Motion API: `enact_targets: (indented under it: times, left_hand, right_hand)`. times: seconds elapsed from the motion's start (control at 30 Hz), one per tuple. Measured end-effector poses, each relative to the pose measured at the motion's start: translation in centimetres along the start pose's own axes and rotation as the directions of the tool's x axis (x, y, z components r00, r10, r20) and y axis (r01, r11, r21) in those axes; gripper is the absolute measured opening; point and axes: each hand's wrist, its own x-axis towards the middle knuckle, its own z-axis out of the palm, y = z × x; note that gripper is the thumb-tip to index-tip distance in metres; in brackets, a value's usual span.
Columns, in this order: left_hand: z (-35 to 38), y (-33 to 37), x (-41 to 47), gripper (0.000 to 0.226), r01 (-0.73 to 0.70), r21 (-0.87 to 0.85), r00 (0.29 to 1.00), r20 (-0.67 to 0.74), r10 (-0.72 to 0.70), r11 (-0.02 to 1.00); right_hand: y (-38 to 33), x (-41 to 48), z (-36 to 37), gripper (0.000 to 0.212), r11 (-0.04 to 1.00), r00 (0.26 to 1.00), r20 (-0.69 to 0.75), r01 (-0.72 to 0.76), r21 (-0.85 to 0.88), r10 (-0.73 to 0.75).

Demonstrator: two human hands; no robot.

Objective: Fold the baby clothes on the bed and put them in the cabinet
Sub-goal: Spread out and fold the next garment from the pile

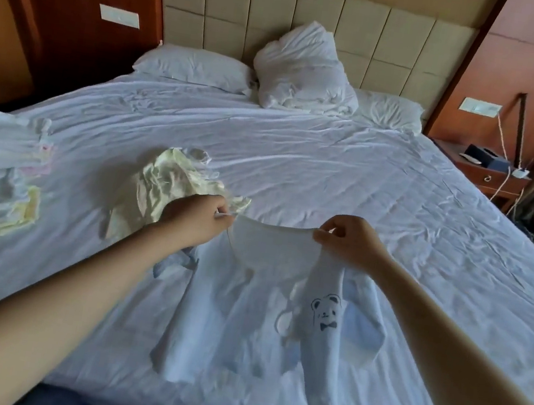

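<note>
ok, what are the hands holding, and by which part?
The pale blue bear-print baby garment, pinched along its upper edge: left hand at one end, right hand at the other. The rest lies on the bed.

- One camera only, worn on the person's head, at the foot edge of the bed.
- It faces forward and down, straight along the bed to the headboard.
- Wide-angle and close: the foot edge lies just below, the nightstand at far right.
</note>
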Motion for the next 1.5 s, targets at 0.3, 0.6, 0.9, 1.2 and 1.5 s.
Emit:
enact_targets:
  times: [0.3, 0.6, 0.9, 1.2, 1.5]
  left_hand:
    - [13.0, -4.3, 7.8, 0.02, -0.079, 0.031, 0.992, -0.101, 0.082, 0.996]
    - [19.3, -7.0, 10.2, 0.012, -0.172, 0.015, 0.973, -0.154, 0.173, 0.985]
    - [17.0, -6.9, 6.8, 0.029, -0.252, 0.005, 0.952, -0.179, 0.248, 0.968]
    - [14.0, -7.1, -4.1, 0.039, -0.384, -0.182, 0.915, 0.057, 0.4, 0.905]
    - [11.1, -7.9, -6.0, 0.083, -0.213, -0.186, 0.845, 0.457, 0.277, 0.959]
  right_hand:
    - [6.9, 9.2, 9.6, 0.019, 0.94, 0.99, -0.128, -0.098, -0.327, 0.058]
    - [12.0, 12.1, 16.5, 0.022, 0.908, 0.995, -0.094, -0.055, -0.416, 0.017]
    - [7.3, 7.7, 15.6, 0.022, 0.94, 0.99, -0.04, 0.113, -0.321, -0.133]
    - [2.1, 4.0, 17.7, 0.037, 0.952, 0.962, 0.2, -0.127, -0.279, 0.187]
    - [0.2, 3.5, 17.8, 0.019, 0.963, 0.966, 0.142, -0.189, -0.189, 0.218]
